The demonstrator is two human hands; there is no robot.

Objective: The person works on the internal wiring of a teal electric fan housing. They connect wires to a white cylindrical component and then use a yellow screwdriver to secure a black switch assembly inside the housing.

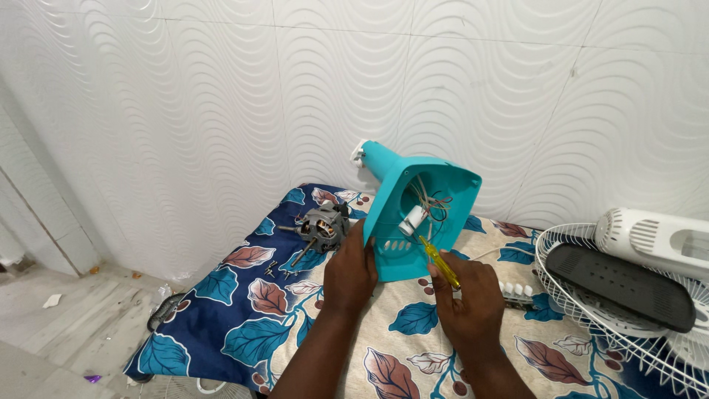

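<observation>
I'm gripping the turquoise fan housing with my left hand, tilted above the leaf-print bed; my right hand is holding a yellow screwdriver inside its opening.

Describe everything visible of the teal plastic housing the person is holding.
The teal housing looks like smooth moulded plastic: a squarish open shell tapering to a neck that points up toward the wall. Its open side faces the camera, showing thin loose wires, a small white cylindrical part and slotted vents along the lower wall. The left hand grips its lower left edge; the right hand pokes a yellow-handled screwdriver inside.
</observation>
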